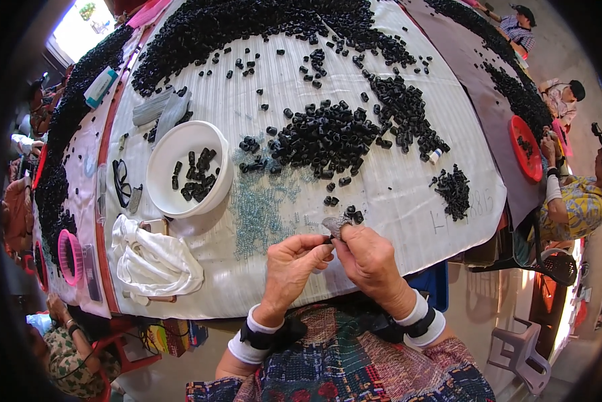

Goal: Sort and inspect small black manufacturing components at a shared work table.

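Note:
My left hand (291, 266) pinches a small black part (329, 240) between thumb and fingertips, just above the table's near edge. Against it, my right hand (369, 260) is closed, its thumb meeting the same spot, so the part is mostly hidden. A grey cover (334, 225) wraps one right finger. Small black cylindrical pieces (354, 215) show beside that finger; whether they are gripped or lie on the table I cannot tell. Ahead of both hands is a heap of short black cylinders (324, 137). Tiny pale blue-green pieces (257, 218) are scattered left of it.
A white bowl (170, 149) holding several black pieces stands left, with a white cloth (155, 264) nearer me. Slim black pieces (453, 193) are piled right. A large black mass (247, 23) covers the far side. Other people work at side tables. A grey stool (519, 352) stands lower right.

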`<state>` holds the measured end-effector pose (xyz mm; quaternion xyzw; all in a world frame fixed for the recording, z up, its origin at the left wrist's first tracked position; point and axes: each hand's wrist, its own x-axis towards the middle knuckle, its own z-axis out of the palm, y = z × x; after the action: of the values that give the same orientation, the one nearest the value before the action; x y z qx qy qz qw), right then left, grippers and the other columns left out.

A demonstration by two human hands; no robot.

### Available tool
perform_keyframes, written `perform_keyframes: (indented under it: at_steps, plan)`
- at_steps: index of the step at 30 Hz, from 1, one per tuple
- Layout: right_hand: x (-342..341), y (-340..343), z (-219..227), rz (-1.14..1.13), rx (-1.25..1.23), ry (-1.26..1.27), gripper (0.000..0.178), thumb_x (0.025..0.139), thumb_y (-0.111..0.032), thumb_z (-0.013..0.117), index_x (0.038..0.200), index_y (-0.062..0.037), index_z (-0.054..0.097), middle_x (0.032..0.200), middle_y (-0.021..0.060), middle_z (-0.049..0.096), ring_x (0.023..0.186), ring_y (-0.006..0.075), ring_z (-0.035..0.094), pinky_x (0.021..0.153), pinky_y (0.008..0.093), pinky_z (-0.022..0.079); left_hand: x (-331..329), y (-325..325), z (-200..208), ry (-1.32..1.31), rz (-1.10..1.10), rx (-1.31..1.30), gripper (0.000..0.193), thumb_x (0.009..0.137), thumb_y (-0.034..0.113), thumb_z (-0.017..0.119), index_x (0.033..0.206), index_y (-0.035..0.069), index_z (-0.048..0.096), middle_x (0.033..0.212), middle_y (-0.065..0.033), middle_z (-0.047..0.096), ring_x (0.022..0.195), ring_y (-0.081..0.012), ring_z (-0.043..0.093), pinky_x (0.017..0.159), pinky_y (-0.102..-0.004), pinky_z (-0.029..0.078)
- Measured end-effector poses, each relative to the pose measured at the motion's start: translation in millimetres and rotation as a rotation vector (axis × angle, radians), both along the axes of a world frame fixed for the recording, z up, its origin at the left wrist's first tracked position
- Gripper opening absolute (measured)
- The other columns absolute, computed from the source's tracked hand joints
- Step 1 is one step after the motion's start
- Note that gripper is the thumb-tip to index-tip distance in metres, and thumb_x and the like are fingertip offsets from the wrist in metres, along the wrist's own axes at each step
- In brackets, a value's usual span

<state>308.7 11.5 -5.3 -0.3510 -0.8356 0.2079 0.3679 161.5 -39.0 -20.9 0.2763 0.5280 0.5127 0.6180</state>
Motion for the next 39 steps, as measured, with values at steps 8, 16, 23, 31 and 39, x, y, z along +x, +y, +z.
perform_keyframes:
  at_steps: [8, 16, 23, 31, 39]
  plan:
    - [-3.4, -3.9, -1.7, -0.038, -0.055, -0.048, 0.02, 0.072, 0.002, 0.061, 0.09, 0.002, 0.052, 0.071, 0.0154, 0.055, 0.066, 0.0323, 0.056, 0.057, 0.039, 0.046, 3.8, 1.4, -3.4, -0.062, 0.026, -0.068, 0.018, 0.083, 0.003, 0.063, 0.098, -0.006, 0.062, 0.082, -0.0083, 0.066, 0.065, -0.0097, 0.061, 0.058, -0.0187, 0.05]
    - [-0.5, -4.5, -5.3, -0.004, -0.108, -0.012, 0.026, 0.072, -0.001, 0.063, 0.096, 0.003, 0.053, 0.077, 0.0172, 0.055, 0.069, 0.0337, 0.057, 0.06, 0.038, 0.047, 3.2, 2.3, -3.7, -0.062, 0.023, -0.097, 0.012, 0.083, 0.003, 0.061, 0.092, -0.004, 0.061, 0.078, -0.0075, 0.064, 0.064, -0.0099, 0.06, 0.059, -0.0204, 0.049]
    - [2.6, -1.8, -3.8, 0.021, -0.118, 0.077, 0.041, 0.067, -0.012, 0.073, 0.099, 0.0031, 0.053, 0.099, 0.0206, 0.051, 0.088, 0.0376, 0.053, 0.073, 0.0407, 0.046, 2.1, 8.0, 4.7, -0.246, 0.068, -0.12, 0.009, 0.082, 0.005, 0.062, 0.086, -0.003, 0.061, 0.076, -0.0076, 0.064, 0.066, -0.0113, 0.062, 0.058, -0.0212, 0.049]
    - [-4.3, -8.0, -16.6, 0.026, -0.056, 0.03, 0.037, 0.067, -0.014, 0.073, 0.094, 0.0031, 0.054, 0.093, 0.0184, 0.05, 0.083, 0.0345, 0.051, 0.07, 0.0403, 0.044, 0.2, 5.2, -0.4, -0.264, 0.05, -0.075, 0.007, 0.081, 0.004, 0.062, 0.085, -0.002, 0.061, 0.077, -0.0083, 0.065, 0.069, -0.0128, 0.062, 0.064, -0.0228, 0.05]
    - [-4.5, -11.9, -14.6, -0.029, 0.029, -0.077, 0.036, 0.066, -0.013, 0.071, 0.094, 0.003, 0.056, 0.089, 0.0162, 0.051, 0.081, 0.0327, 0.051, 0.07, 0.0408, 0.043, 2.0, 4.2, -1.5, -0.276, 0.066, -0.109, 0.009, 0.082, 0.005, 0.062, 0.086, -0.002, 0.063, 0.078, -0.008, 0.065, 0.07, -0.0132, 0.062, 0.064, -0.0222, 0.05]
